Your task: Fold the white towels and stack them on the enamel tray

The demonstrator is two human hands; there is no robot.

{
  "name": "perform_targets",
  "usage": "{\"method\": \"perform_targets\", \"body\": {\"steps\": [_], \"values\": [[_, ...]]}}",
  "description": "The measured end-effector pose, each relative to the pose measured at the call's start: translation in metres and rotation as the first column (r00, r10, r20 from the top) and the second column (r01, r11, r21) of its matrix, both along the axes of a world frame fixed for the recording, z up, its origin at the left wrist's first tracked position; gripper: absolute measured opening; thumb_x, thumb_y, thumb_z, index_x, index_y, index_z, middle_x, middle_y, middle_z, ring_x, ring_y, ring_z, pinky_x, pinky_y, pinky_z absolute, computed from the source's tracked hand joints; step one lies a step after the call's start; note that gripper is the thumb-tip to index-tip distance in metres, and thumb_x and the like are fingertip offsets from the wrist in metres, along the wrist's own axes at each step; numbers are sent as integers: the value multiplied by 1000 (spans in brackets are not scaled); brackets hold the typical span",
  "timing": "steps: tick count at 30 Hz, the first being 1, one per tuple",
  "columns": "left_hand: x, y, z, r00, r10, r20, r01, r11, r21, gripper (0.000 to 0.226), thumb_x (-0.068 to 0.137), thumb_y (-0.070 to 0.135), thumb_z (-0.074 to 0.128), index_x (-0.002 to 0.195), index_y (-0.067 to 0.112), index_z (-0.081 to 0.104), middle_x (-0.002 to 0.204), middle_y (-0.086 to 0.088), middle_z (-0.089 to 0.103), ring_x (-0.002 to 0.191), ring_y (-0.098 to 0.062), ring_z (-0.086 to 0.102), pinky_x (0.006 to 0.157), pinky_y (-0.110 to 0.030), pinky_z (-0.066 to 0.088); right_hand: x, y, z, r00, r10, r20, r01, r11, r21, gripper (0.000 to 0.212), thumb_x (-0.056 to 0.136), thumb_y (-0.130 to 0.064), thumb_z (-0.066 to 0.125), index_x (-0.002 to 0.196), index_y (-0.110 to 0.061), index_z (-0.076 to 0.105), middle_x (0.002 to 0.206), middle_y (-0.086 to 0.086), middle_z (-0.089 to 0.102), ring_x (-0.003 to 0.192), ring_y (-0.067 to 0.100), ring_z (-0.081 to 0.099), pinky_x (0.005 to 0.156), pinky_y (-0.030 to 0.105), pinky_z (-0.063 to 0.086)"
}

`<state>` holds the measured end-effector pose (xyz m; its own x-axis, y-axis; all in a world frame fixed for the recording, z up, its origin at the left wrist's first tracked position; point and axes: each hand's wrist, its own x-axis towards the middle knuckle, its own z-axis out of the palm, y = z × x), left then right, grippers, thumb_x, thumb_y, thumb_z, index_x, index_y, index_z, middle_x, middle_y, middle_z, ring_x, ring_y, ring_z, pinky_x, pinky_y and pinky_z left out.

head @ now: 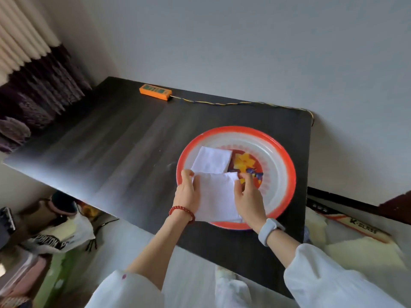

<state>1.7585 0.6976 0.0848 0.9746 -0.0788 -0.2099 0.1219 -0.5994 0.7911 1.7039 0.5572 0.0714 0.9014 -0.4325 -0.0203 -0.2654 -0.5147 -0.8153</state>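
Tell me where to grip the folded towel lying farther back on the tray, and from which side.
Pinch the folded towel at its left edge, coming from the tray's open left side. Its near edge is overlapped by the towel that the left hand and right hand hold, and its right edge lies deeper inside the enamel tray.

The folded towel (216, 197) held over the enamel tray (287, 165) hides the tray's near floor and part of its red rim. The second folded towel (211, 162) covers the left of the painted flower pattern, and its near edge lies under the held one. The left hand (186, 192) and right hand (249, 196) cover the held towel's side edges, so each grip is only partly seen. Clutter under the desk (111, 141) at the left is blurred. Both sleeves run off the bottom edge.
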Motion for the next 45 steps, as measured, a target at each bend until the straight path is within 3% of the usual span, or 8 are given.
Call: {"method": "perform_targets", "body": {"steps": [3,8,17,22,31,35,41,45], "values": [[50,-8,-13,999,-51,11,50,997,60,11,99,28,29,108,22,31,82,-6,53,61,-16,48,51,-25,38,47,-5,-16,999,-9,-46,9,1000,7,18,96,-21,41,113,-16,44,69,-11,49,67,19,56,59,41,51],[116,-16,-38,994,-79,-75,85,992,90,21,98,27,32,114,13,34,67,-1,46,60,-24,46,52,-27,36,99,-10,-39,985,-35,-169,43,998,43,16,95,-17,41,111,-14,42,67,-6,49,52,13,46,44,27,31],[206,-35,-72,965,-232,-120,247,960,132,22,98,27,30,114,12,36,93,-4,51,81,-29,49,70,-34,39,164,-7,-67,961,-236,-147,221,969,-109,28,96,-18,42,121,-8,45,106,9,61,80,27,59,53,28,34],[219,-40,-90,945,-279,-169,308,933,186,22,98,30,29,115,17,34,92,-2,51,79,-30,50,71,-33,39,177,-8,-80,940,-288,-183,258,951,-168,29,97,-20,40,122,-8,46,98,11,63,71,26,55,45,19,20],[222,-40,-103,928,-320,-192,362,895,259,18,98,29,28,110,16,32,109,-14,62,78,-35,55,70,-35,40,177,-8,-86,926,-304,-225,261,944,-203,28,97,-22,39,123,-12,46,83,-1,54,48,4,33,41,23,17],[223,-42,-103,923,-316,-221,370,886,278,22,98,24,30,117,13,31,93,-17,62,72,-34,53,68,-38,42,178,-11,-88,926,-277,-256,219,948,-233,27,97,-22,39,122,-12,45,92,4,59,50,9,36,42,21,18],[217,-32,-95,917,-356,-179,393,882,261,37,97,21,35,132,13,27,110,-20,61,91,-44,59,74,-42,45,180,-10,-88,914,-269,-303,192,946,-260,29,97,-20,40,125,-12,43,109,10,60,64,22,49,43,22,19],[214,-28,-97,889,-439,-132,456,815,357,49,95,21,41,140,15,22,131,-14,45,93,-42,59,71,-42,45,180,-10,-89,917,-266,-297,187,945,-269,29,97,-20,40,124,-11,43,113,9,58,75,29,58,50,25,27]]}}
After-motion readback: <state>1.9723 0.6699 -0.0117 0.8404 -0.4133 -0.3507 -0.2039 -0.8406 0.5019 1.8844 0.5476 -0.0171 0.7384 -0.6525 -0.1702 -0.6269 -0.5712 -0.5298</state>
